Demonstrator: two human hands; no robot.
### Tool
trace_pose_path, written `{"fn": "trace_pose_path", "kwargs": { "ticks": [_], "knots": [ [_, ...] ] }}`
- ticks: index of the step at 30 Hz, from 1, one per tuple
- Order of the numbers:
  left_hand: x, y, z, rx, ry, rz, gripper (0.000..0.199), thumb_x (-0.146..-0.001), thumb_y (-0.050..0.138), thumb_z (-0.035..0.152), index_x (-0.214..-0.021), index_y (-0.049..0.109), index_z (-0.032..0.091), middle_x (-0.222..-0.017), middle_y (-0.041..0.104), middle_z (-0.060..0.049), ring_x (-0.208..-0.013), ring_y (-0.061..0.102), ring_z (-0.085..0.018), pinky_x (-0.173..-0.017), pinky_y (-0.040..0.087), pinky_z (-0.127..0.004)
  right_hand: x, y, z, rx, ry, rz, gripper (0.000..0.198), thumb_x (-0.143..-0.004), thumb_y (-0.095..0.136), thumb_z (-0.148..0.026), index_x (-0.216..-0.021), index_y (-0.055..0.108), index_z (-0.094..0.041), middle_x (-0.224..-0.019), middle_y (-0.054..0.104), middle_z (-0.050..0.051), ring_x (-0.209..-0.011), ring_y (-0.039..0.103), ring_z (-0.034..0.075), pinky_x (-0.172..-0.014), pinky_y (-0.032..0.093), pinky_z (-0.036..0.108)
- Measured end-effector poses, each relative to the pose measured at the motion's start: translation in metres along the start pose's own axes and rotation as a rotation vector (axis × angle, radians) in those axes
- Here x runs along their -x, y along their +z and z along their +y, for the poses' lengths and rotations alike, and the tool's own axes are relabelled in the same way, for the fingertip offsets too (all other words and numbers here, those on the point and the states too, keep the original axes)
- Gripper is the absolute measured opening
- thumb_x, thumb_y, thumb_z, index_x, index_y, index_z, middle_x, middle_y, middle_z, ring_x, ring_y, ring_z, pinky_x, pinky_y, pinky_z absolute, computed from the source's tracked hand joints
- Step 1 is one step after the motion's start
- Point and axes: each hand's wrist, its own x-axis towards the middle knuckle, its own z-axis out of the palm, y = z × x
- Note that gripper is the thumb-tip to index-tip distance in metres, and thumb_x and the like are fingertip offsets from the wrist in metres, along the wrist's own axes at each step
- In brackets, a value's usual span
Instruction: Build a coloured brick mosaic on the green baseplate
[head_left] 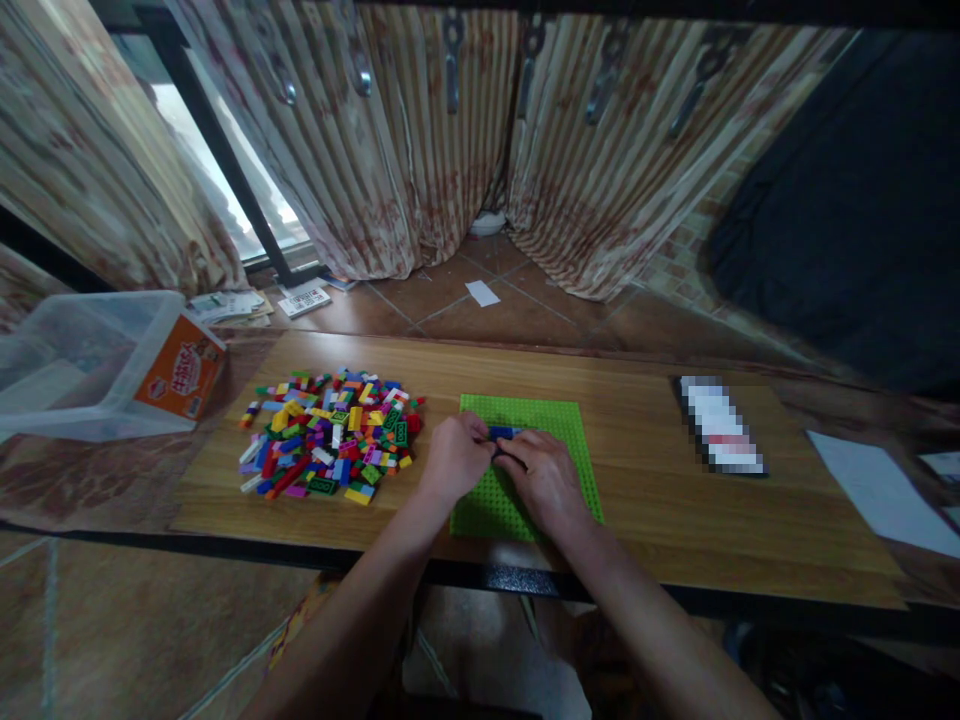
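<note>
pixelated phone [721, 425], right | white sheet [885, 490], far right | patterned curtains [360, 160], behind | small paper [482, 293] on tiled floor [525, 290] | clear bin [97, 340], orange label [181, 368], left

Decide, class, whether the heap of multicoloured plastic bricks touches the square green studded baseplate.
Apart. The head view shows a strip of brown wooden tabletop between the brick heap and the green baseplate, visible just beyond the left hand.
</note>
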Motion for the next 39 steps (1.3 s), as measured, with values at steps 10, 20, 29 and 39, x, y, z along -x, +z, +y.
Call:
{"fn": "trace_pose_path", "kwargs": {
  "ticks": [10, 20, 29, 39],
  "knots": [
    [0.009, -0.007, 0.004, 0.009, 0.084, -0.056, 0.011, -0.075, 0.062, 0.012, -0.084, 0.068, 0.014, -0.077, 0.070, -0.003, -0.072, 0.064, -0.014, -0.064, 0.045, -0.022, 0.005, 0.003, 0.004, -0.091, -0.015, 0.033, 0.020, -0.089, 0.056, -0.028, -0.102, 0.070, -0.020, -0.094, 0.069, 0.007, -0.090, 0.062, 0.023, -0.085, 0.046, 0.039],
    [-0.004, -0.064, -0.014, -0.003, 0.137, 0.234, 0.014, -0.080, 0.059, 0.024, -0.088, 0.069, 0.017, -0.081, 0.071, -0.004, -0.075, 0.065, -0.016, -0.069, 0.048, -0.025, 0.006, 0.000, 0.005, -0.082, 0.016, 0.065, 0.024, -0.089, 0.055, -0.034, -0.098, 0.071, -0.019, -0.098, 0.071, 0.009, -0.093, 0.065, 0.025, -0.087, 0.048, 0.042],
    [0.006, -0.141, -0.037, -0.523, -0.165, 0.388, 0.034, -0.076, 0.060, 0.023, -0.108, 0.070, 0.017, -0.106, 0.069, -0.011, -0.099, 0.062, -0.026, -0.091, 0.046, -0.037, 0.004, -0.008, 0.006, -0.171, 0.035, 0.135, 0.027, -0.091, 0.050, -0.035, -0.095, 0.072, -0.020, -0.096, 0.073, 0.007, -0.089, 0.067, 0.022, -0.084, 0.051, 0.038],
    [0.007, -0.140, -0.056, -0.646, -0.123, 0.172, 0.047, -0.065, 0.065, 0.013, -0.111, 0.071, 0.022, -0.122, 0.062, -0.011, -0.115, 0.055, -0.029, -0.102, 0.041, -0.039, 0.004, -0.009, 0.006, -0.158, 0.028, 0.120, 0.026, -0.091, 0.049, -0.034, -0.094, 0.071, -0.021, -0.094, 0.073, 0.006, -0.087, 0.067, 0.022, -0.082, 0.052, 0.038]
  ]
}}
